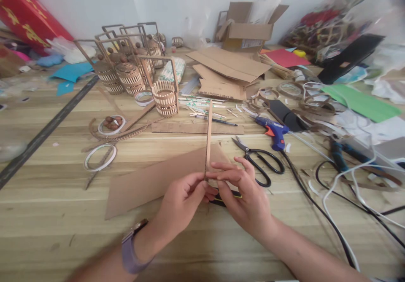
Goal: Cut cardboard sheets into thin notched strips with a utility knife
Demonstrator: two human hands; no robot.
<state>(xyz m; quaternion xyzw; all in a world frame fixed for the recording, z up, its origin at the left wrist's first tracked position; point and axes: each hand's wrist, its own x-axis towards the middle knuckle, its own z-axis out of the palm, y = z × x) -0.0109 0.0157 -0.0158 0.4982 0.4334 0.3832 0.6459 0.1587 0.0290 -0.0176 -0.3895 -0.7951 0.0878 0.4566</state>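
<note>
A narrow brown cardboard strip (209,138) stands up between my hands, its edge towards me. My left hand (180,202) pinches it near its lower end; a watch on a purple band is on that wrist. Close beside, my right hand (245,193) has thumb and forefinger closed at the same end, the other fingers lifted. The fingers hide the end itself. Beneath them lies a flat cardboard sheet (136,185), and a black tool with a yellow line (236,194) is partly covered by my right hand. Black-handled scissors (262,159) rest just right of it.
A blue glue gun (275,132) lies right of the scissors, with cables (332,193) trailing forward. Small stick-sided baskets (166,100) stand at back left. Tape rolls (100,156), cardboard pieces (230,65), a pen (218,120) and an open box (249,31) lie around.
</note>
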